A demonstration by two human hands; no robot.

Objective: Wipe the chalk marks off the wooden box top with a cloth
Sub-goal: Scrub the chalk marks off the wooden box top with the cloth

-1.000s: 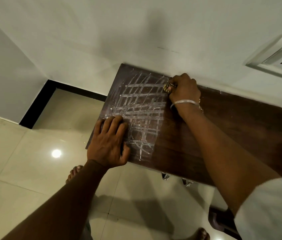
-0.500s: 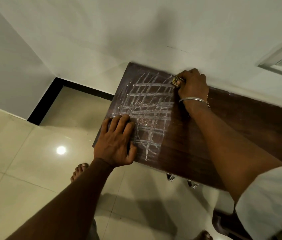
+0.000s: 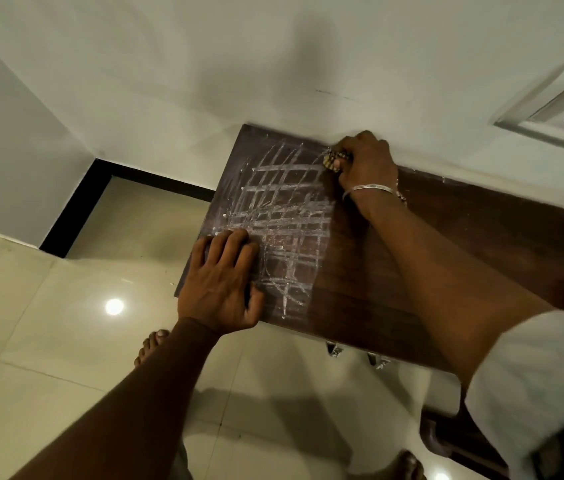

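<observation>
A dark wooden box top [image 3: 464, 244] stands against the white wall. White chalk marks [image 3: 284, 216] form a crossed grid over its left half; the right half is bare. My right hand [image 3: 365, 164] is at the far edge by the wall, shut on a small patterned cloth [image 3: 334, 159] pressed at the grid's upper right corner. Only a bit of the cloth shows past my fingers. My left hand [image 3: 221, 282] lies flat on the near left corner, fingers spread over the grid's lower left.
A wall socket [image 3: 560, 116] sits on the wall at the upper right. Glossy floor tiles [image 3: 48, 341] and a black skirting strip [image 3: 76, 206] lie to the left. My bare feet [image 3: 150, 344] stand below the box. Metal latches [image 3: 336, 348] hang under its front edge.
My right hand with the cloth has shifted slightly along the far edge at the grid's top right corner. My left hand stays planted. The head camera has moved a little.
</observation>
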